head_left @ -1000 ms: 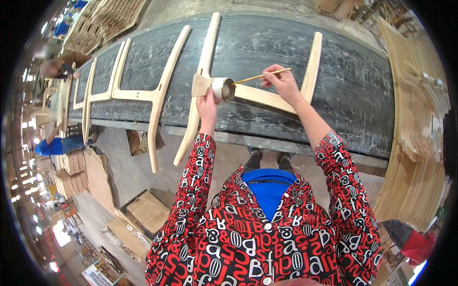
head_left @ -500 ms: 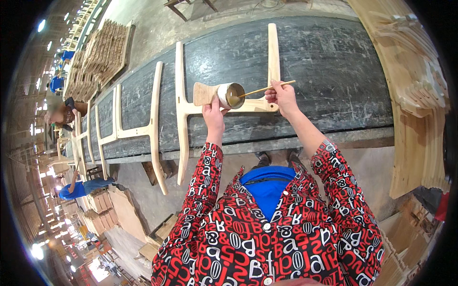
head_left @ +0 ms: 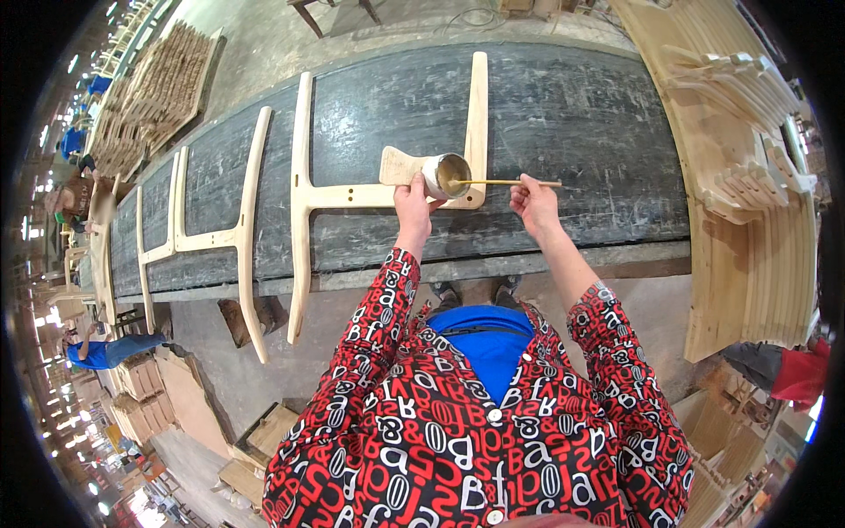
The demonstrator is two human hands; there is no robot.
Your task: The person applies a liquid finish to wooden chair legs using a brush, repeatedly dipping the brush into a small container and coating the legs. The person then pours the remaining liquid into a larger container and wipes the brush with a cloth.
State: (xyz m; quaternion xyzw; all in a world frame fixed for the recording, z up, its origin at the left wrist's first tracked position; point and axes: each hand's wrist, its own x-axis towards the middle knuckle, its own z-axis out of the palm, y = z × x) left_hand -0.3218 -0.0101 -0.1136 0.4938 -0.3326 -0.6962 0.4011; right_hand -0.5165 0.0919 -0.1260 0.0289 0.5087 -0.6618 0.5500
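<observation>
My left hand (head_left: pixel 412 209) grips a small pale can (head_left: pixel 432 177) with a flat, flared wooden piece (head_left: pixel 400 167) at its left side. The can is tilted, its mouth facing right, and a tan substance shows inside. In my right hand (head_left: pixel 534 209) a thin wooden stick (head_left: pixel 500 183) is pinched, its left end inside the can's mouth. Both hands are over a pale wooden chair frame (head_left: pixel 352 196) lying on the dark worktable (head_left: pixel 576 132). The can covers part of its crossbar near the right-hand corner.
A second wooden frame (head_left: pixel 251 202) lies on the table to the left. Stacked curved wooden parts (head_left: pixel 748 176) stand at the right. Piled slats (head_left: pixel 163 92) rise beyond the table at far left. A person in blue (head_left: pixel 106 350) is at left; a red garment (head_left: pixel 801 374) shows at right.
My left hand has carried the can rightward along the crossbar to the corner. My right hand has shifted right, and the stick now lies nearly level. The view has shifted too.
</observation>
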